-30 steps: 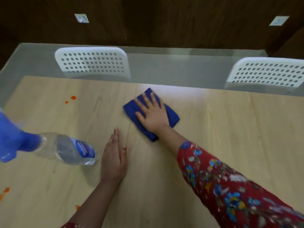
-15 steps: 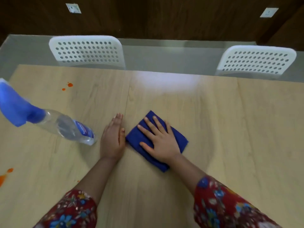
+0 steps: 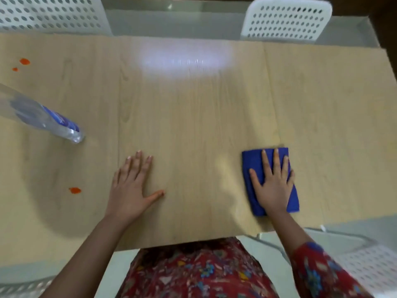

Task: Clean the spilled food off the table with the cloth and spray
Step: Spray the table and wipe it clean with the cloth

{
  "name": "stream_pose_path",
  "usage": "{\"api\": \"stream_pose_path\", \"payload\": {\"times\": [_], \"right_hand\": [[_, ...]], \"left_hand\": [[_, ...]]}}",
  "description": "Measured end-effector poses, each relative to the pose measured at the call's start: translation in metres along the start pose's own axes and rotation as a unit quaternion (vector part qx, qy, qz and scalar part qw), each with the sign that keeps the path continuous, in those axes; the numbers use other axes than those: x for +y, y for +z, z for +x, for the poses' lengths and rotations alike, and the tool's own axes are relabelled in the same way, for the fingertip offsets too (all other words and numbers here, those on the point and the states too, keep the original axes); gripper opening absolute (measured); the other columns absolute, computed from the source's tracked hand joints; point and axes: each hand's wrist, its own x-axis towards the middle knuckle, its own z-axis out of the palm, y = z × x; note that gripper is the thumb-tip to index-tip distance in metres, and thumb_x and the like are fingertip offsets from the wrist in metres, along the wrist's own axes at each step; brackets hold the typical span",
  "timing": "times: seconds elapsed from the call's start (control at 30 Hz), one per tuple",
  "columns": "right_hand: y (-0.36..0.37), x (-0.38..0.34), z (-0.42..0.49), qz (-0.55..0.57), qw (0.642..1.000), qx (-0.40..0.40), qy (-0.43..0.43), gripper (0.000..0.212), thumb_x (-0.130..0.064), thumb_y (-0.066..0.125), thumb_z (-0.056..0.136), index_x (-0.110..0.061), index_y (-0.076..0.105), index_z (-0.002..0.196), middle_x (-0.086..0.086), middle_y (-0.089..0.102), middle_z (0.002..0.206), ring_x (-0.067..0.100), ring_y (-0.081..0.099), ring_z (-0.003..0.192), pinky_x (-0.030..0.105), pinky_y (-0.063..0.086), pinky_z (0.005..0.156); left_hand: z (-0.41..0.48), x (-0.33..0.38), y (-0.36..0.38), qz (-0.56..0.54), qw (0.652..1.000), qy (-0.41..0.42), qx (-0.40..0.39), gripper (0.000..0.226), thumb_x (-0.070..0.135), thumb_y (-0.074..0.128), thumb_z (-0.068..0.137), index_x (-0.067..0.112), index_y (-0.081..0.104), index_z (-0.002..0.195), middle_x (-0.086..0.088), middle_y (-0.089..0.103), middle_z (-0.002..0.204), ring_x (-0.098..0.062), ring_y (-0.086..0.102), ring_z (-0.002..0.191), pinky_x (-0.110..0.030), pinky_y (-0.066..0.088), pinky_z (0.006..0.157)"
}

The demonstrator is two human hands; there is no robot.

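A folded blue cloth point(image 3: 251, 166) lies on the wooden table point(image 3: 193, 115) near its front edge, right of centre. My right hand point(image 3: 272, 183) presses flat on the cloth with straight, spread fingers. My left hand point(image 3: 133, 188) rests flat on the bare table, well left of the cloth. A clear spray bottle point(image 3: 47, 119) with a blue label stands at the left edge; its head is out of frame. Orange food spots remain: one point(image 3: 74, 190) left of my left hand, two small ones point(image 3: 24, 61) at the far left.
Two white perforated chairs point(image 3: 285, 18) stand behind the table's far edge, one at the left point(image 3: 49, 14). Another white chair point(image 3: 369, 267) is at my right side near the table's front edge. A bright light reflection lies on the far middle of the table.
My right hand has slid the cloth from the table's middle toward me, then to the right. My left hand stayed flat on the table, and my view tipped downward.
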Motion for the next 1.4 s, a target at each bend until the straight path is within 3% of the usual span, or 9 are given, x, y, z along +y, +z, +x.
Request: {"api": "stream_pose_path", "payload": {"times": [0.23,0.37,0.47,0.67,0.83,1.0,1.17,1.3,1.4], "right_hand": [[0.006,-0.075,0.023,0.027,0.997,0.025,0.069,0.071,-0.065,0.014,0.090,-0.034,0.013,0.154,0.002,0.007,0.163,0.030,0.005,0.149,0.057,0.011,0.115],[0.020,-0.173,-0.007,0.010,0.984,-0.013,-0.176,0.064,-0.061,0.021,0.095,-0.038,0.011,0.153,-0.003,0.002,0.163,0.025,-0.002,0.150,0.054,0.010,0.116],[0.023,-0.140,-0.055,-0.001,0.933,-0.039,-0.357,0.058,-0.060,0.023,0.097,-0.042,0.017,0.152,-0.008,0.007,0.162,0.021,0.001,0.150,0.047,0.014,0.118],[0.007,-0.137,0.033,0.008,0.999,0.018,-0.028,0.062,-0.057,0.013,0.094,-0.038,0.015,0.153,-0.001,0.010,0.163,0.026,0.005,0.150,0.053,0.011,0.117],[0.031,-0.265,-0.021,-0.004,0.961,-0.028,-0.276,0.059,-0.054,0.018,0.096,-0.037,0.015,0.153,-0.002,0.006,0.163,0.025,-0.002,0.150,0.054,0.007,0.118],[0.041,-0.205,-0.094,-0.008,0.905,-0.049,-0.423,0.056,-0.057,0.026,0.099,-0.041,0.016,0.152,-0.008,0.006,0.162,0.020,0.000,0.150,0.048,0.003,0.119],[0.019,-0.066,-0.034,-0.012,0.990,-0.005,-0.139,0.062,-0.062,0.022,0.093,-0.039,0.024,0.150,-0.003,0.017,0.161,0.024,0.012,0.149,0.050,0.018,0.116],[0.002,0.016,-0.022,0.009,0.997,-0.017,0.076,0.073,-0.071,0.006,0.086,-0.041,0.008,0.152,-0.006,0.003,0.163,0.022,0.001,0.150,0.051,0.008,0.119],[0.009,0.014,-0.052,0.007,0.994,0.005,0.105,0.073,-0.066,0.004,0.087,-0.036,0.005,0.154,-0.001,0.003,0.163,0.026,0.002,0.150,0.053,0.009,0.118]], "left_hand": [[-0.051,-0.033,-0.010,0.026,0.998,-0.051,-0.013,0.119,0.093,0.022,0.058,0.031,-0.023,0.148,0.013,-0.029,0.156,-0.007,-0.023,0.143,-0.042,-0.005,0.118],[-0.063,-0.055,-0.020,0.058,0.996,-0.050,-0.039,0.129,0.094,0.022,0.047,0.027,-0.024,0.148,0.015,-0.024,0.157,-0.006,-0.025,0.142,-0.043,-0.016,0.115],[-0.066,-0.070,-0.027,0.080,0.995,-0.022,-0.053,0.134,0.093,0.034,0.046,0.028,-0.019,0.150,0.014,-0.021,0.158,-0.006,-0.024,0.143,-0.044,-0.017,0.115],[-0.067,-0.080,-0.031,0.104,0.992,0.018,-0.069,0.136,0.080,0.063,0.057,0.027,-0.024,0.147,0.015,-0.027,0.155,-0.008,-0.028,0.142,-0.044,-0.022,0.112],[-0.069,-0.078,-0.033,0.118,0.990,0.012,-0.079,0.133,0.079,0.061,0.062,0.024,-0.024,0.149,0.011,-0.031,0.155,-0.009,-0.029,0.141,-0.046,-0.020,0.114],[-0.073,-0.077,-0.033,0.112,0.991,0.010,-0.078,0.132,0.079,0.062,0.061,0.025,-0.018,0.151,0.011,-0.026,0.156,-0.008,-0.026,0.142,-0.045,-0.018,0.115],[-0.068,-0.078,-0.035,0.133,0.987,0.012,-0.084,0.133,0.080,0.061,0.061,0.024,-0.018,0.151,0.010,-0.024,0.157,-0.006,-0.027,0.140,-0.044,-0.016,0.116],[-0.071,-0.079,-0.034,0.113,0.991,0.023,-0.068,0.133,0.077,0.066,0.060,0.023,-0.012,0.152,0.010,-0.020,0.158,-0.005,-0.024,0.142,-0.038,-0.020,0.113],[-0.071,-0.080,-0.034,0.097,0.993,0.029,-0.062,0.135,0.075,0.070,0.056,0.023,-0.008,0.153,0.011,-0.017,0.158,-0.005,-0.021,0.143,-0.031,-0.031,0.106]]}}
